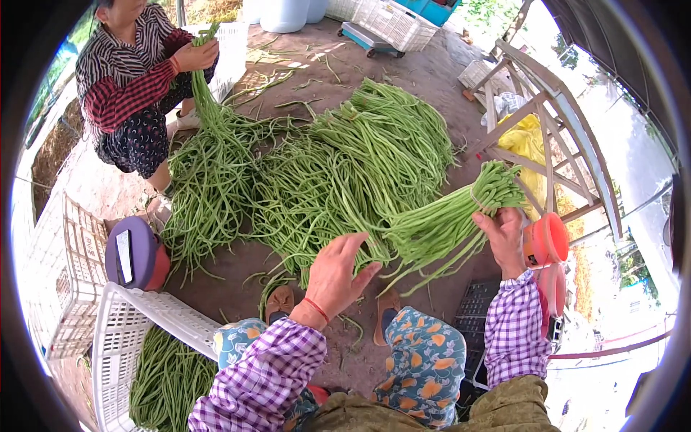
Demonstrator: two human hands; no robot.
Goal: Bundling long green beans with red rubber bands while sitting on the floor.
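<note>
My right hand (503, 237) grips a banded bundle of long green beans (442, 221) near its bound end, at the right; the loose ends hang towards the left. My left hand (339, 272) is empty, its thumb and fingers apart, just below the edge of a big heap of long beans (302, 194) on the dirt floor. Further back in that heap lie beans in neater order (388, 140). At the upper left, a crouching person (129, 92) in a striped shirt holds up a bunch of long beans (202, 97) over looser, tangled beans.
A white plastic crate (121, 335) with long beans (167, 378) stands at lower left, near a purple-topped stool (132, 254) bearing a phone-like object. Orange buckets (546, 240), a black crate (475, 313) and a wooden frame (540, 135) are at the right. Crates rest on a wheeled platform (372, 39) behind.
</note>
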